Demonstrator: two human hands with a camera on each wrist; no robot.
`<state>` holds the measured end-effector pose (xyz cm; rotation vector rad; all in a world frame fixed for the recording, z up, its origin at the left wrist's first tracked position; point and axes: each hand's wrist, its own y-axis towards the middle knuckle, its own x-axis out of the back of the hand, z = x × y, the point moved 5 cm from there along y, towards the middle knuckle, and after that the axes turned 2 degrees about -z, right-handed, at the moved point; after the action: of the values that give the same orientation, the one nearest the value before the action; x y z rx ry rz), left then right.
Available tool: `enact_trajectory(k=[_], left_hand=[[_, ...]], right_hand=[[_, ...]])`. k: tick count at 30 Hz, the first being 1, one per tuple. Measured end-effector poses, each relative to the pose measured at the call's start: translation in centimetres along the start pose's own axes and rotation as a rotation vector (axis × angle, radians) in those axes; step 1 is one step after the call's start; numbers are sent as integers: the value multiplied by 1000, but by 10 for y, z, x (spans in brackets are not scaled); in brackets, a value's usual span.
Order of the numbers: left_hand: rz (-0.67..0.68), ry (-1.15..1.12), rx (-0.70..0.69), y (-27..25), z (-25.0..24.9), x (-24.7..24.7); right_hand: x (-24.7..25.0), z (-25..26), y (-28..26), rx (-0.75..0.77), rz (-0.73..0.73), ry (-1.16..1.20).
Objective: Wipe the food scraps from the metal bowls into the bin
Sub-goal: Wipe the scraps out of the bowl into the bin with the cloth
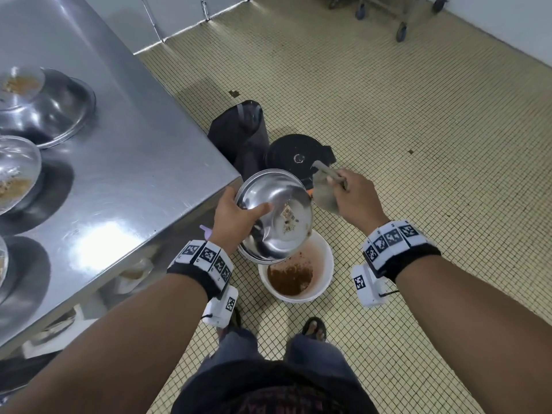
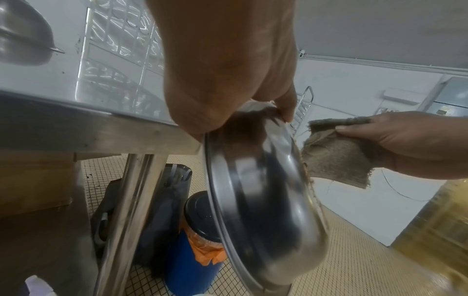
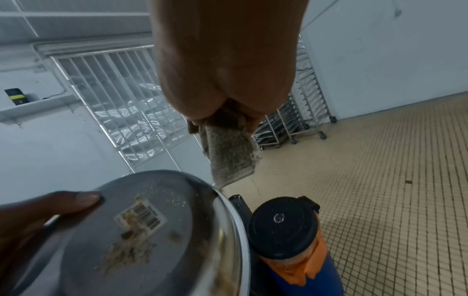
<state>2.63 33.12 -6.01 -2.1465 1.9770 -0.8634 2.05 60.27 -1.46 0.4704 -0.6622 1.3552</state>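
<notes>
My left hand grips the rim of a metal bowl, thumb inside, and holds it tilted over a white bucket on the floor. Brown scraps and a barcode sticker cling to the bowl's inside. Brown waste lies in the bucket's bottom. Just right of the bowl's upper rim, my right hand pinches a grey-brown cloth, clear of the bowl. The left wrist view shows the bowl's outside and the cloth beside it.
A steel table stands at the left with several metal bowls holding scraps. A blue drum with a black lid and a dark bag stand behind the bucket. Wheeled racks stand far off on the tiled floor.
</notes>
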Motion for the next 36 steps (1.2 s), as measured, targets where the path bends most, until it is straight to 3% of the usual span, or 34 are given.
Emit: enact_trajectory(k=[3, 12, 15, 18, 21, 22, 25, 29, 36], left_hand=[[-6, 14, -22, -1, -2, -6], [-14, -24, -45, 0, -12, -8], [-22, 1, -87, 1, -18, -6], [-28, 52, -104, 3, -22, -6], [-25, 76, -128, 3, -24, -10], [-18, 82, -131, 2, -24, -11], [-1, 86, -144, 0, -20, -15], [18, 56, -152, -5, -23, -17], [-57, -45, -81, -6, -16, -7]], right_hand=[[-13, 1, 0, 18, 52, 12], [-49, 3, -39, 266, 398, -189], [-54, -7, -52, 253, 463, -210], [-44, -11, -48, 82, 348, 15], [-23, -19, -28, -249, 56, 297], [-17, -17, -21, -265, -10, 318], [-5, 3, -3, -10, -46, 184], [-33, 22, -10, 299, 243, -150], [-72, 1, -51, 395, 453, -316]])
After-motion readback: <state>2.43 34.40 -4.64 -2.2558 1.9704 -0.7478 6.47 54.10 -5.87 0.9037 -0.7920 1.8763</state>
